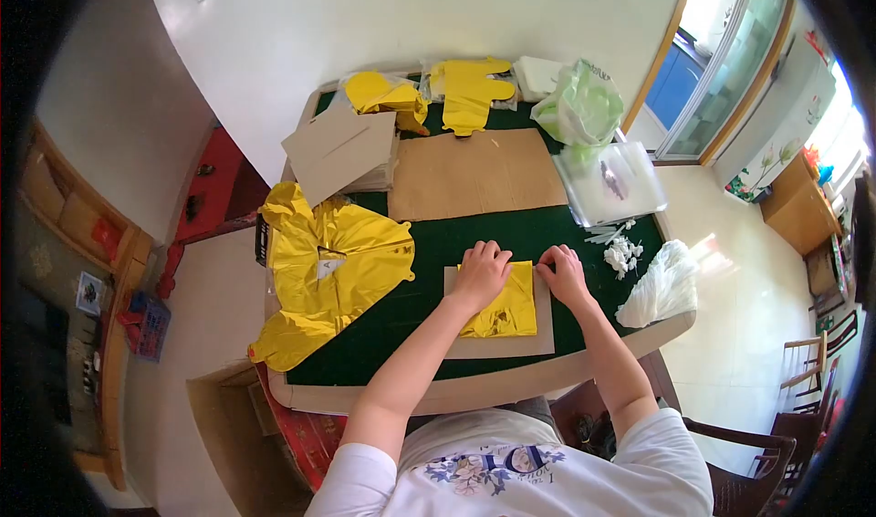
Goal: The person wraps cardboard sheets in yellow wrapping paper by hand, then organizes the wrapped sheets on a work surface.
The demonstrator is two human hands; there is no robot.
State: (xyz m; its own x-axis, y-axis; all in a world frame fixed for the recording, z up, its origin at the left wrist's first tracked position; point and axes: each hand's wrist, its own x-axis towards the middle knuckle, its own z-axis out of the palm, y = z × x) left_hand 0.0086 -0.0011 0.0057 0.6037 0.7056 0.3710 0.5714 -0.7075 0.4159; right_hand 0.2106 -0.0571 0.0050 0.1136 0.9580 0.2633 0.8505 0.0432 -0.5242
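A folded yellow foil sheet [511, 305] lies on a grey cardboard piece [542, 333] near the table's front edge. My left hand [485, 275] rests on the foil's upper left part, its fingers bent and spread a little over it. At the upper right corner of the foil is my right hand [563, 274], with thumb and fingers brought together near the edge; whatever may be between them is too small to make out. To the left, a large crumpled yellow foil piece [365, 252] spreads over the green table top [438, 234].
Brown cardboard [484, 175] lies behind my hands. A grey card stack [342, 152] stands back left, more yellow foil [470, 88] at the back. On the right are clear plastic sleeves [616, 188], a green-white bag [579, 106], white ties [623, 256] and a white plastic bag [662, 289].
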